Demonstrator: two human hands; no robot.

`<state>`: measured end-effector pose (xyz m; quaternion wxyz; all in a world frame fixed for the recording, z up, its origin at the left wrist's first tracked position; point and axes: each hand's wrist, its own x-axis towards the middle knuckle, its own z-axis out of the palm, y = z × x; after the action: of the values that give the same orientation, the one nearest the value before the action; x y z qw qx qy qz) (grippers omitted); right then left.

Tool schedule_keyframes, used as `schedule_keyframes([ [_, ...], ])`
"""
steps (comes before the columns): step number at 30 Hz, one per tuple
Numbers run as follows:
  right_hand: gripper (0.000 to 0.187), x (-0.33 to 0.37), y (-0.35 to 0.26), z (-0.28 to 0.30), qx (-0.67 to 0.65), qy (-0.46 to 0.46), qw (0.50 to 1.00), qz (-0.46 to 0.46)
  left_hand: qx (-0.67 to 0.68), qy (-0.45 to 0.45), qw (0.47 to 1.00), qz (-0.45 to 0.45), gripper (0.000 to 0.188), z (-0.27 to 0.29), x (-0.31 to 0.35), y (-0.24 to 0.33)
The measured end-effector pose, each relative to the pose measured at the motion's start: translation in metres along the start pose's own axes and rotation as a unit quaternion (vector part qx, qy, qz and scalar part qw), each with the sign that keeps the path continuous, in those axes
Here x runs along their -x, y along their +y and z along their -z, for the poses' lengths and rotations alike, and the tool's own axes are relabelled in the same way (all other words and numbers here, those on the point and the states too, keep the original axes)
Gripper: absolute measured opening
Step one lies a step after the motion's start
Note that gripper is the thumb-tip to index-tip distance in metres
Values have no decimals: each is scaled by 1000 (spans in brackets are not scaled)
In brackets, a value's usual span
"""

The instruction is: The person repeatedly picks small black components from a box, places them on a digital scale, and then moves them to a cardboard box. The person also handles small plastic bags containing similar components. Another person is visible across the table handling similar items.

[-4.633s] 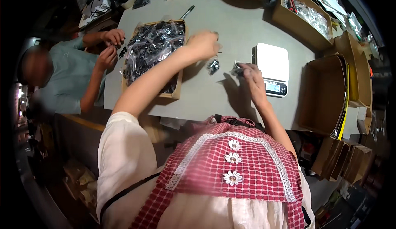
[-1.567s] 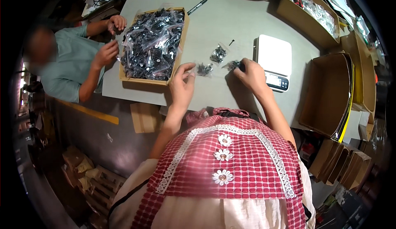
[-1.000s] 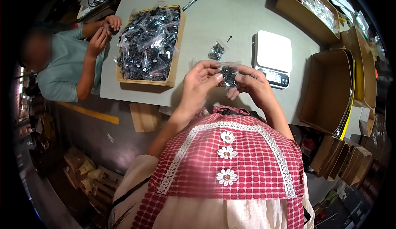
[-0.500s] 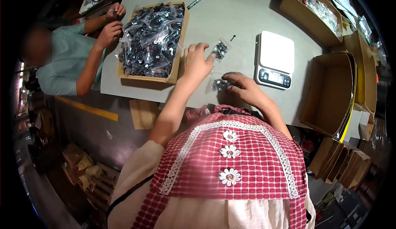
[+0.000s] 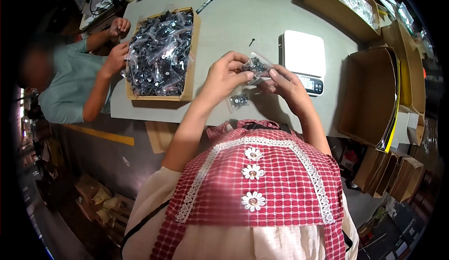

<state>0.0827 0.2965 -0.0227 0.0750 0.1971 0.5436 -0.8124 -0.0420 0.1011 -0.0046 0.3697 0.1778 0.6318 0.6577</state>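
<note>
Between my two hands, above the table, is a small clear plastic bag with dark screw-like parts inside. My left hand pinches its left side with thumb and fingers. The fingers of my right hand close on its right side. Just below it on the table lies a second clear bag of dark small parts, touched by neither hand. One loose black screw rests on the table beyond my hands. To the right of them stands a white digital scale with a bare platform; my right hand partly hides its display.
A cardboard box heaped with bags of dark parts stands at left; a black marker lies behind it. Another person's hands are at its left side. On the right are an open cardboard box and a box of clear bags.
My left hand has lifted the farther bag off the table. My right hand has left the nearer bag and taken hold of the lifted one. The view has shifted slightly.
</note>
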Motion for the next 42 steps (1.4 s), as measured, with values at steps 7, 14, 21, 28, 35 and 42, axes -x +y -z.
schedule_keyframes([
  [7,33,10,-18,-9,-79,41,995,50,52,-30,998,17,43,-10,22,27],
  [14,26,13,-16,3,-120,62,989,51,81,-26,996,6,42,-15,23,22],
  [21,20,10,-21,27,-112,132,977,125,87,33,996,1,46,-21,23,14],
  [28,22,-9,-10,96,392,384,805,226,50,89,995,13,45,-14,26,-3],
  [35,26,26,-7,145,372,506,746,221,20,166,986,-24,51,0,26,-11],
  [42,29,27,9,177,376,505,751,198,10,185,983,-14,50,11,29,-17],
])
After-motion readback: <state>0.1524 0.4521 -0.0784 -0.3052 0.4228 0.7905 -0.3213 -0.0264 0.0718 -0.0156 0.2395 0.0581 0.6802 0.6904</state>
